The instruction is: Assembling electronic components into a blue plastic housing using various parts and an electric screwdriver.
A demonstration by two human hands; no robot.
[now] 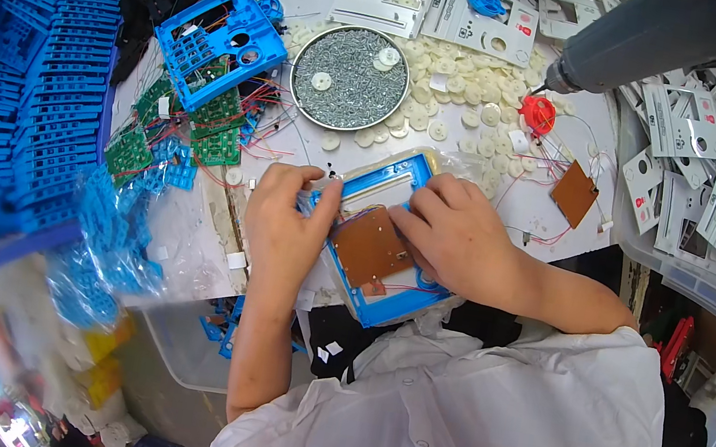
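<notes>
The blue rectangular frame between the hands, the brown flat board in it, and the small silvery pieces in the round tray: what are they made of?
Blue rectangular frame: probably moulded plastic, smooth with a slight sheen and even colour.
Brown flat board: perhaps resin-bonded circuit board, fairly matt, with a flat face and straight edges.
Small silvery pieces: likely metal, given their bright grey glints.
</notes>
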